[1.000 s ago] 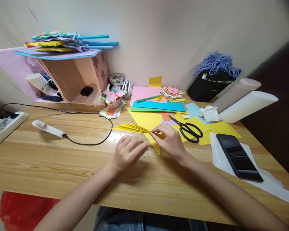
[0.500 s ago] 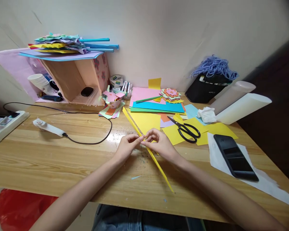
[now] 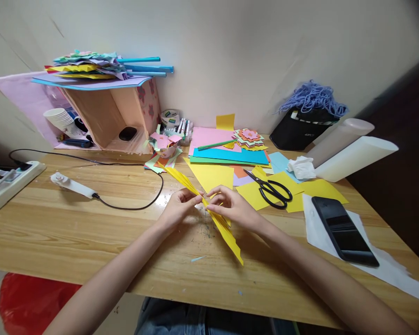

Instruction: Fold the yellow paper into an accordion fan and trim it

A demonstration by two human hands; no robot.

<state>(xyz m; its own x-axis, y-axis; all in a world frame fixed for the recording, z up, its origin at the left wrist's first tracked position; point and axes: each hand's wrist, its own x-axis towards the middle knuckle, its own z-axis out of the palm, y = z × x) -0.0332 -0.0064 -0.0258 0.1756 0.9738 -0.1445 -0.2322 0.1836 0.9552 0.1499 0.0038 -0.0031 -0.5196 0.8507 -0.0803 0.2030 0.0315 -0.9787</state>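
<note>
A pleated strip of yellow paper [image 3: 226,231] slants across the front of me, its folds fanned a little at both ends. My left hand [image 3: 181,204] pinches it near the middle between thumb and fingers. Close beside, my right hand [image 3: 230,204] grips the same middle part from the other side. The paper's upper end points away to the left, its lower end toward me. Just beyond my hands lies a flat yellow sheet [image 3: 214,178]. Black-handled scissors [image 3: 270,190] rest on yellow paper pieces to the right.
Right: a phone [image 3: 344,230] on white tissue, a black pouch [image 3: 300,132] with blue yarn. Back: layered paper flower [image 3: 248,138], green pencil [image 3: 215,144], coloured sheets. Left: a corded white glue gun [image 3: 71,186], a power strip [image 3: 14,186], an open box [image 3: 104,111] under paper crafts.
The yellow strip has spread from a narrow folded bar into loose pleats, and its near end has swung left. Both hands stay close together at its middle.
</note>
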